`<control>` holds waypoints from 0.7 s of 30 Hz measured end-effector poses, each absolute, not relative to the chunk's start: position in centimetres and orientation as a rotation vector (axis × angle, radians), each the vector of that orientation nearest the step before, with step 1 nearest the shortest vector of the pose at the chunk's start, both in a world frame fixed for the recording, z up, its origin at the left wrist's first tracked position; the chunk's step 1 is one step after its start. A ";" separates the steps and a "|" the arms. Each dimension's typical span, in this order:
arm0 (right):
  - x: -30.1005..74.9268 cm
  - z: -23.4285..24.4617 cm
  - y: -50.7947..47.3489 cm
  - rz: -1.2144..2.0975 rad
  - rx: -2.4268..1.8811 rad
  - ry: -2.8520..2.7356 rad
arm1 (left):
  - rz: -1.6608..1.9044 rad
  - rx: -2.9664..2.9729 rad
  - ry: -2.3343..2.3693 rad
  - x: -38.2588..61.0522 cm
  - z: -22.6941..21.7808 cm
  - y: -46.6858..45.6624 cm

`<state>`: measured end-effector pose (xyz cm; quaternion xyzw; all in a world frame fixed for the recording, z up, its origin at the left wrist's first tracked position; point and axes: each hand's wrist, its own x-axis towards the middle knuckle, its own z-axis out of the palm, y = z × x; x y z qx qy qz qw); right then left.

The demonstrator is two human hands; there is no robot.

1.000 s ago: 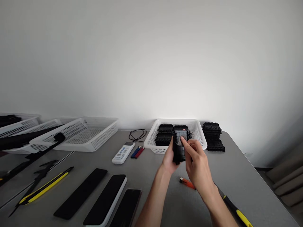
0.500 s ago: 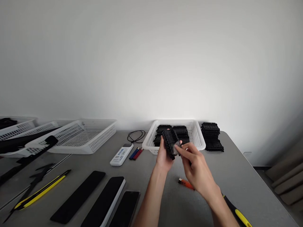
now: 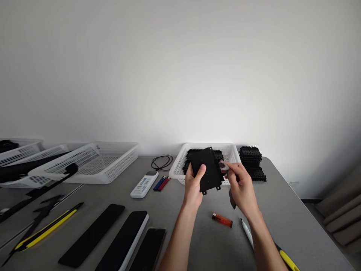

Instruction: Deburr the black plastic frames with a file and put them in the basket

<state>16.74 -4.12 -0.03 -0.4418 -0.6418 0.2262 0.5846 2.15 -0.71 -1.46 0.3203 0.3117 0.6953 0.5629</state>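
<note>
My left hand grips a black plastic part by its left side, thumb lying across its flat face. The part is held tilted, small tabs showing at its corners. My right hand pinches a smudged grey cloth by the part's right edge, and a fold of it hangs below the fingers. Behind the hands, a white basket holds several ridged black parts, some hidden by the held one. More such parts form a stack to the right of the basket.
On the table lie an orange lighter, a white pen, a yellow-black handle, a white device, blue and red lighters, a cable, dark slabs and a yellow cutter. White baskets stand left.
The black part has been turned so its flat face shows instead of its ridged side. My right hand has moved right with the cloth, from the part's face to its edge.
</note>
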 end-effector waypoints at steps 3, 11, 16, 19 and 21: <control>17.2 -0.2 -3.6 0.580 -0.964 -1.381 | 1.577 0.795 0.798 1.9 -1.0 -1.2; 17.3 -0.1 -3.9 0.513 -0.906 -1.329 | 1.466 0.956 0.849 1.9 -0.5 -2.1; 17.1 -0.1 -3.9 0.426 -0.974 -1.302 | 1.422 1.075 0.862 1.8 -0.5 -2.3; 16.8 -0.2 -3.8 0.487 -1.025 -1.189 | 1.405 1.179 0.867 1.8 -0.5 -2.4; 16.7 -0.2 -3.8 0.537 -1.057 -1.131 | 1.413 1.229 0.881 1.8 -0.5 -2.5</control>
